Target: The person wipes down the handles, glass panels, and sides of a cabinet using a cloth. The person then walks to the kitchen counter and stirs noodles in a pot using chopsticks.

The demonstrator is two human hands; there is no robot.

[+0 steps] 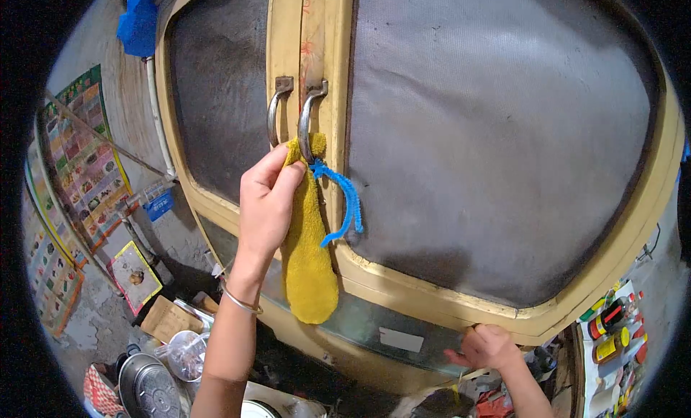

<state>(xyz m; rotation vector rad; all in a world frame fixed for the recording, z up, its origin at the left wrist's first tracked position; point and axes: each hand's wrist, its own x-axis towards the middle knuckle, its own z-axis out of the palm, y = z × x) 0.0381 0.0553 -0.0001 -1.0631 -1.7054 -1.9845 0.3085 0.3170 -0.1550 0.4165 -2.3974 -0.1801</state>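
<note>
My left hand (pixel 270 195) pinches the top of a yellow fuzzy cloth (pixel 311 274) between thumb and fingers, just below the right metal handle (pixel 306 123). The cloth hangs down in a long flap, and a small piece of it shows behind the handle. A blue fuzzy strip (pixel 350 195) is looped at the handle's lower end and dangles to the right. Beside it is the left metal handle (pixel 273 115), with nothing on it. My right hand (pixel 486 346) is lower right, in front of the cabinet's lower edge, its fingers curled; what they hold, if anything, is hidden.
The cream-framed cabinet (pixel 432 292) has dark mesh panels. Wall posters (pixel 90 166) hang at the left. Metal pots (pixel 151 389) and a bowl (pixel 188 353) stand lower left. Bottles and jars (pixel 610 346) are at the lower right.
</note>
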